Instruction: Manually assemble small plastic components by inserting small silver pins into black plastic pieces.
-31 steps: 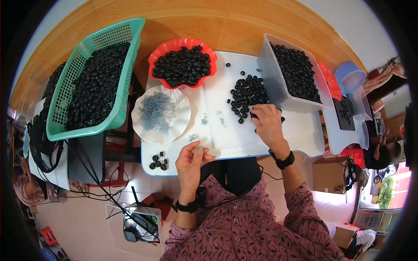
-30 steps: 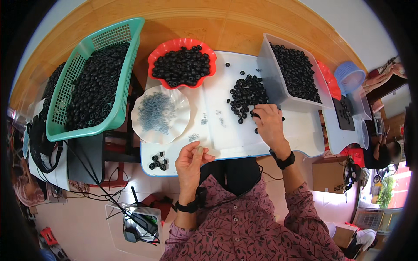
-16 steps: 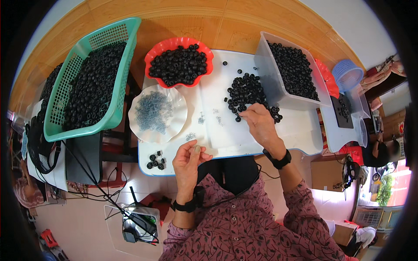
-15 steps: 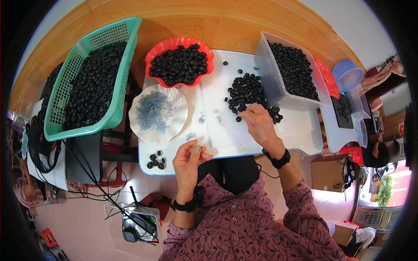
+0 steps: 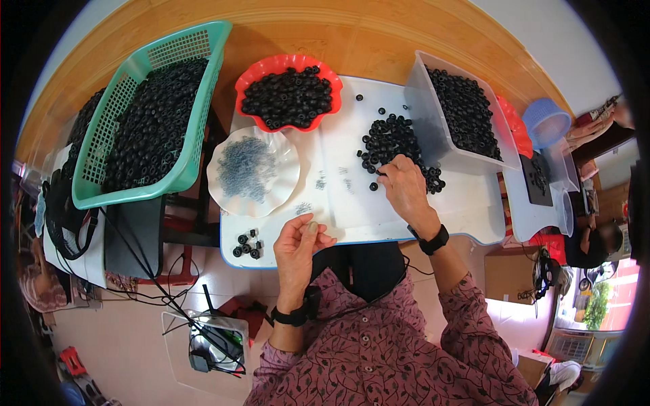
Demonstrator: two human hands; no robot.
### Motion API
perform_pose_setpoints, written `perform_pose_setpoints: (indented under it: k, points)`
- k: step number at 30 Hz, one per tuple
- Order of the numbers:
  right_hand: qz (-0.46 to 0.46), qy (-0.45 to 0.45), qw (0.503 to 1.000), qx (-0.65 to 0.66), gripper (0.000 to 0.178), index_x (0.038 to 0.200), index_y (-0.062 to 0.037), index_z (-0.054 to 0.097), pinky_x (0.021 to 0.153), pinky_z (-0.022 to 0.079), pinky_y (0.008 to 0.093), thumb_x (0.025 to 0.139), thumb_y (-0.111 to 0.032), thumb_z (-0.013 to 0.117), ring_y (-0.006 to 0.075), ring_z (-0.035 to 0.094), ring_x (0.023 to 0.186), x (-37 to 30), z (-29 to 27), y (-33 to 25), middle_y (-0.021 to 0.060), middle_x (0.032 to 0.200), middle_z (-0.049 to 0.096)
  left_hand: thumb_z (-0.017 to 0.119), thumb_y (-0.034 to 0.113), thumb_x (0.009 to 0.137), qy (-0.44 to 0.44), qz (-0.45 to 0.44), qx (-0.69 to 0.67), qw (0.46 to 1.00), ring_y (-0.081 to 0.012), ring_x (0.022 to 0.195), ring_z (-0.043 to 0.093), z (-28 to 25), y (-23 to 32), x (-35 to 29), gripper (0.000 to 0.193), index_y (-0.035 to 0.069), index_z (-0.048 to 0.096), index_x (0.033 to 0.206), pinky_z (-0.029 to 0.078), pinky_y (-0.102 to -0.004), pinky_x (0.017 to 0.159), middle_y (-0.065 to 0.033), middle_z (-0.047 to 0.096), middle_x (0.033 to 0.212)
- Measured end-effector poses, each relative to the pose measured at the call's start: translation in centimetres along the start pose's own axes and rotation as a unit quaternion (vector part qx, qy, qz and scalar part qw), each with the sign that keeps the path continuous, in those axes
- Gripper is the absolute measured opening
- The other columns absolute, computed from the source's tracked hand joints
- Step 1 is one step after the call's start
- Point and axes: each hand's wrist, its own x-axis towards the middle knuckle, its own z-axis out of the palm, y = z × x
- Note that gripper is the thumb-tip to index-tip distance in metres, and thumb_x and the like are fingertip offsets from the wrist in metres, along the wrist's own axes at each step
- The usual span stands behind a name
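Note:
My right hand (image 5: 406, 191) is at the near edge of a pile of small black round pieces (image 5: 391, 139) on the white table. Its thumb and fingers pinch together on a black round piece (image 5: 381, 173). My left hand (image 5: 296, 249) hovers at the table's front edge, thumb pressed to the curled fingers. Whatever it holds, if anything, is too small to see. Tiny greyish pieces (image 5: 303, 208) lie in little clusters on the table between my hands. More of them fill a white scalloped dish (image 5: 290, 181) to the left. A few black pieces (image 5: 247, 245) sit at the front left corner.
A red scalloped bowl (image 5: 242, 84) of black pieces stands at the back. A clear plastic bin (image 5: 460, 160) of them is at the right, a green basket (image 5: 179, 172) at the left. Cables (image 5: 139, 267) hang at the left; a cardboard box (image 5: 508, 274) is on the floor.
My right hand has shifted slightly at the pile's edge, and a black piece now shows at its fingertips. My left hand keeps its pinched pose. The view has moved a little.

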Motion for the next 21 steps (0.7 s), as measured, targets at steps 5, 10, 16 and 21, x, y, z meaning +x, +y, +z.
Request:
perform_pose_setpoints:
  k: [5, 10, 16, 21]
  points:
    - [0.014, 0.002, 1.000, -0.007, 0.008, 0.085, -0.0058, 0.068, 0.072, 0.047, 0.0397, 0.077, -0.006, 0.067, 0.0292, 0.057, 0.083, -0.3, -0.1, 0.1, 0.0097, 0.084, 0.055, 0.054, 0.006, 0.096, 0.006, -0.004, -0.002, 1.000, -0.0160, 0.076, 0.065, -0.1, 0.1, -0.1, 0.022, -0.004, 0.054, 0.115, 0.061, -0.0377, 0.075, -0.0132, 0.064, 0.093]
    - [0.085, 0.034, 0.975, 0.200, 0.005, 0.085, -0.0015, 0.067, 0.065, 0.047, 0.0338, 0.081, -0.002, 0.064, 0.0244, 0.059, 0.074, -1.7, -1.2, -0.3, 0.0100, 0.083, 0.058, 0.054, 0.006, 0.096, 0.003, -0.005, 0.003, 1.000, -0.0158, 0.074, 0.065, 0.1, 0.1, -0.2, 0.020, -0.004, 0.056, 0.113, 0.061, -0.0370, 0.075, -0.0133, 0.065, 0.093]
    - [0.257, -0.075, 0.833, 0.484, 0.012, 0.096, 0.0011, 0.066, 0.066, 0.041, 0.0208, 0.090, -0.007, 0.061, 0.0055, 0.050, 0.073, -4.1, -3.3, -2.9, -0.0012, 0.080, 0.058, 0.057, 0.008, 0.095, 0.002, 0.043, 0.075, 0.996, -0.0154, 0.076, 0.066, 0.5, -0.5, -0.5, 0.018, -0.004, 0.060, 0.109, 0.059, -0.0312, 0.072, -0.0117, 0.066, 0.092]
    - [0.249, -0.117, 0.776, 0.568, 0.012, 0.098, 0.0013, 0.064, 0.069, 0.042, 0.0201, 0.092, -0.008, 0.060, 0.0044, 0.051, 0.076, -6.6, -3.2, -5.4, -0.0010, 0.084, 0.060, 0.060, 0.007, 0.093, -0.017, 0.049, 0.110, 0.993, -0.0117, 0.074, 0.065, 1.5, -0.2, -1.4, 0.018, -0.004, 0.063, 0.107, 0.057, -0.0264, 0.070, -0.0077, 0.067, 0.083]
